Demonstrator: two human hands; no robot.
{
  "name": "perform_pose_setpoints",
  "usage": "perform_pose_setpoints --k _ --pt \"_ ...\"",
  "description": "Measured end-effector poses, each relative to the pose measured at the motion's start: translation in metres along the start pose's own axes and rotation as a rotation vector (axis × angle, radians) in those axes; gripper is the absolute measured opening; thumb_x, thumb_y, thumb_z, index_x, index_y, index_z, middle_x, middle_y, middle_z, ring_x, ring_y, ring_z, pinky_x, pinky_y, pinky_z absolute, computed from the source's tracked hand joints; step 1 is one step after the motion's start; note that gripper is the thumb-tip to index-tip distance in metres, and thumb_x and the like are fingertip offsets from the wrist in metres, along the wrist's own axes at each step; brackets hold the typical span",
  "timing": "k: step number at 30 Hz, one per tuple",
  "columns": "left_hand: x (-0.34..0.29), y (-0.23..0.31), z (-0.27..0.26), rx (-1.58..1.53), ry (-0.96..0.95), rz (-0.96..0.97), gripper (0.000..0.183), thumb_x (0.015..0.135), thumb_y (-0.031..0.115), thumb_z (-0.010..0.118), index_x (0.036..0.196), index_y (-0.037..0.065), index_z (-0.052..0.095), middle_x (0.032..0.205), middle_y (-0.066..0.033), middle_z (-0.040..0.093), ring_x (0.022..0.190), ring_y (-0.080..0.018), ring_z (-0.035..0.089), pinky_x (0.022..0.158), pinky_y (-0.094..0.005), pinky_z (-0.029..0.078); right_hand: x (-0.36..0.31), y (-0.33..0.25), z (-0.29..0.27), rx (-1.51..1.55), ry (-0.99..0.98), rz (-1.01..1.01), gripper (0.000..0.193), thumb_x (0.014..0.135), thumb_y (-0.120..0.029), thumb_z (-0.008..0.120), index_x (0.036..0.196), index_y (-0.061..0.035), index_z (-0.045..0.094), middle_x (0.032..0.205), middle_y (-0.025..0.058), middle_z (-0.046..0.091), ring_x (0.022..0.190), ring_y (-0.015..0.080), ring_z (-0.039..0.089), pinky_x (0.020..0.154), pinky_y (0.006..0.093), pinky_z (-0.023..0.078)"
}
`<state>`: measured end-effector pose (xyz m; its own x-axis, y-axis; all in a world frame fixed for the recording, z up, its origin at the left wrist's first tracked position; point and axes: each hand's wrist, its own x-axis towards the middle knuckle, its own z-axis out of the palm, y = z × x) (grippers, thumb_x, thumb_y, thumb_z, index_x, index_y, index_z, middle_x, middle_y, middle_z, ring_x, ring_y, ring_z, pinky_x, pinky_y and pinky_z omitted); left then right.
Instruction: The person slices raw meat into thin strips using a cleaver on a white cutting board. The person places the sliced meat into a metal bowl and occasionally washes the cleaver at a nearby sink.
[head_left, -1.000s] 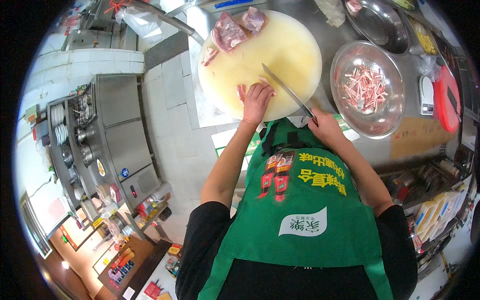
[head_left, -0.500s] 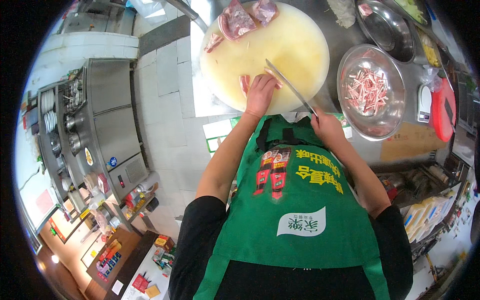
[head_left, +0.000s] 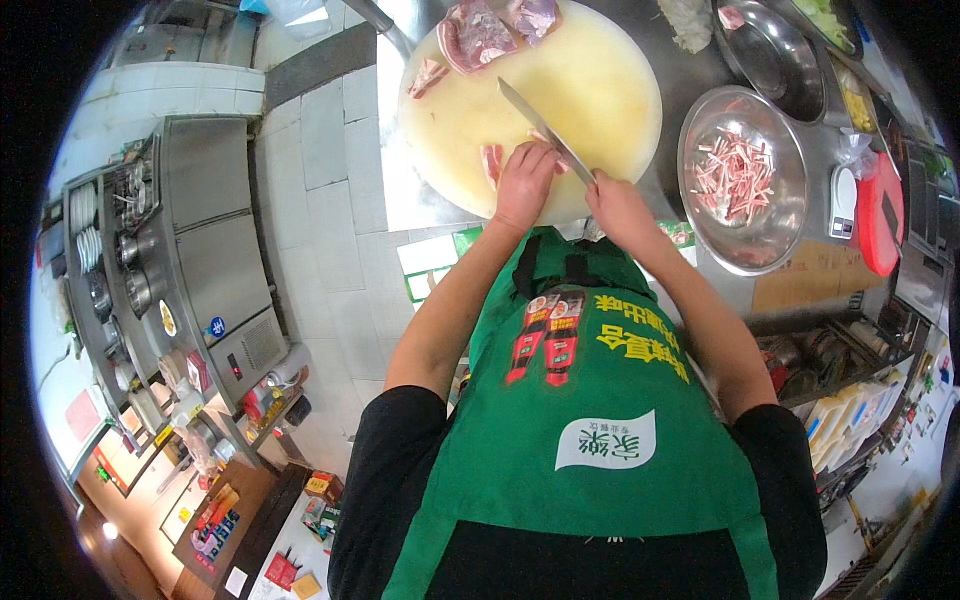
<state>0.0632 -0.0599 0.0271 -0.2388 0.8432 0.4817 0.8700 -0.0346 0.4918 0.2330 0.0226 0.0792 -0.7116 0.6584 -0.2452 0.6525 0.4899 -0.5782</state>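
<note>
On a round, yellowish cutting board, my left hand presses its curled fingers on a strip of raw pork, most of which lies under them. My right hand is wrapped round the handle of a knife. The blade slants up and to the left, close against the left fingertips. A second pork piece lies just left of my left hand. Toward the board's far edge sit larger chunks of pork and a smaller piece.
Right of the board stands a steel bowl with thin meat strips. Behind it is a second metal bowl with one meat piece. A white scale and a red board are farther right. Metal shelving stands off to the left.
The knife has shifted up and left, its tip now farther over the board. My right hand moved with it, nearer my left hand, which stays on the pork.
</note>
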Motion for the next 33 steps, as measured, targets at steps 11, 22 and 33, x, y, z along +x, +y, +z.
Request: perform_pose_setpoints --k 11,22,33 --pt "-0.004 0.0 0.0 0.02 0.03 -0.02 0.019 0.077 0.007 0.063 0.097 0.008 0.066 0.103 -0.0065 0.065 0.1 -0.0278 0.06 0.089 -0.0375 0.051 -0.064 0.001 -0.035 -0.022 -0.108 0.101 0.021 0.097 -0.021 0.054 0.107 -0.003 0.06 0.079 0.0279 0.066 0.075 0.0478 0.066 0.071 0.0578 0.053" --pt "-0.007 -0.001 -0.001 -0.06 0.053 -0.079 0.018 0.079 0.005 0.068 0.097 0.008 0.068 0.104 -0.0074 0.065 0.101 -0.0295 0.06 0.089 -0.0404 0.05 -0.016 0.0 -0.014 0.002 -0.001 0.038 0.022 0.097 -0.021 0.053 0.097 -0.0015 0.062 0.08 0.028 0.066 0.079 0.0476 0.066 0.072 0.0576 0.052" --pt "-0.007 -0.006 0.002 -0.086 0.04 -0.082 0.015 0.082 0.007 0.068 0.096 0.007 0.069 0.103 -0.0081 0.066 0.1 -0.0297 0.061 0.089 -0.0404 0.05 -0.013 -0.018 0.0 0.0 -0.055 0.126 0.024 0.097 -0.022 0.052 0.1 0.0003 0.061 0.083 0.028 0.067 0.078 0.0483 0.066 0.073 0.0577 0.053"
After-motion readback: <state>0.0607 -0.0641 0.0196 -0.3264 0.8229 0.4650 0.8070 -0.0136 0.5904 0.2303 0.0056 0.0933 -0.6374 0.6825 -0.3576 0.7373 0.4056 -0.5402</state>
